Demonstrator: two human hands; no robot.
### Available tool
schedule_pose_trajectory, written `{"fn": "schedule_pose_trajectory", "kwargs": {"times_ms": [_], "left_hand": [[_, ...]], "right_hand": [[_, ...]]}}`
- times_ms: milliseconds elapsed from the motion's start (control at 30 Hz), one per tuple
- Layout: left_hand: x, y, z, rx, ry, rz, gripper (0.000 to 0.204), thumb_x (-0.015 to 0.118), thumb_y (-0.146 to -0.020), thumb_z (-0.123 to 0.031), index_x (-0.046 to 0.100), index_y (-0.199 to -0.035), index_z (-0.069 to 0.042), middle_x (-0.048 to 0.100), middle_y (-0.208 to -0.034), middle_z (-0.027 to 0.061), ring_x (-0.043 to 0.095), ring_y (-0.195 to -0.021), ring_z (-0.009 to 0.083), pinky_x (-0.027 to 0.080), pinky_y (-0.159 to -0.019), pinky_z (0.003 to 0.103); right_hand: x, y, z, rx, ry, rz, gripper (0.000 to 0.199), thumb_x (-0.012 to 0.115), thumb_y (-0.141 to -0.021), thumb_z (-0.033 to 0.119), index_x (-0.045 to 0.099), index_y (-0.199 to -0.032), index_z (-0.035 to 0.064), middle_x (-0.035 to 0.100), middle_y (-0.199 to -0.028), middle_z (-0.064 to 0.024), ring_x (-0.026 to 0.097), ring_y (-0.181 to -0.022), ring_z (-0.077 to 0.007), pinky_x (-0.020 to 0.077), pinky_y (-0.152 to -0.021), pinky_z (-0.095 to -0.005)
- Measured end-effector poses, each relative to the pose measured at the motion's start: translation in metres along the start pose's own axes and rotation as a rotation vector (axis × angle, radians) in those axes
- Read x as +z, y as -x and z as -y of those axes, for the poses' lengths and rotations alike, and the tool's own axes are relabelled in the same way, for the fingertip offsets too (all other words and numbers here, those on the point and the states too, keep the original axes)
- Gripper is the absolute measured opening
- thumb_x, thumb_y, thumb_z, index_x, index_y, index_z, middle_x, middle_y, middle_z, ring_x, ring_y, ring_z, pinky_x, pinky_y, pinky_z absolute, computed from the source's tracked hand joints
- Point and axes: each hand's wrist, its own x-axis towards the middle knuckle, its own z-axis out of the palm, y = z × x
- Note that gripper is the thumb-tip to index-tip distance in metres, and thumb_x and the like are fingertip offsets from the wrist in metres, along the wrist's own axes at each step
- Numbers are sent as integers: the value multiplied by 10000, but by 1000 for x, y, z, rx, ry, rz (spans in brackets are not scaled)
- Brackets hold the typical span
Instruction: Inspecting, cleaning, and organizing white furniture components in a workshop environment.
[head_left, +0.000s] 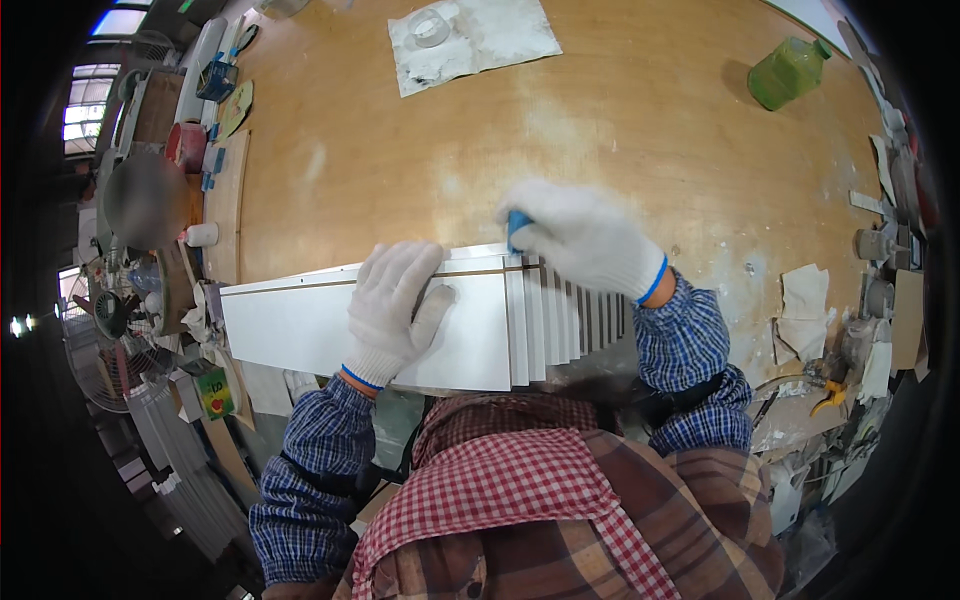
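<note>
A white panel with a thin brown groove along its far edge lies on top of a stack of similar panels, whose ends fan out to the right. My left hand, in a white knit glove, rests flat on this top panel with its fingers stretched over the far edge. My right hand, gloved the same way and slightly blurred, pinches a small blue block. It holds the block at the panel's far right corner. The block's exact kind cannot be made out.
The panels sit at the near edge of a wooden table. A stained white sheet with a round clear dish lies at the back. A green bottle stands far right. Crumpled paper and an orange-handled tool lie at right.
</note>
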Motion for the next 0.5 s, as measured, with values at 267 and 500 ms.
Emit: {"fn": "schedule_pose_trajectory", "kwargs": {"times_ms": [267,500], "left_hand": [[-2,-1,-2,-5,-5,19,393,716,-870,-189,643,-1231,-50,666,-1199,135,628,-1139,348,463,-1016,482],[-4,0,-3,-23,17,31,418,684,-894,-169,625,-1283,-29,670,-1235,192,627,-1152,406,448,-1060,528]], "right_hand": [[-14,8,-2,46,-57,4,185,662,-900,25,658,-1084,45,678,-954,-136,669,-889,-276,535,-801,-384],[-10,7,8,56,-27,38,208,655,-907,36,656,-1115,46,682,-963,-140,677,-909,-296,540,-816,-392]]}}
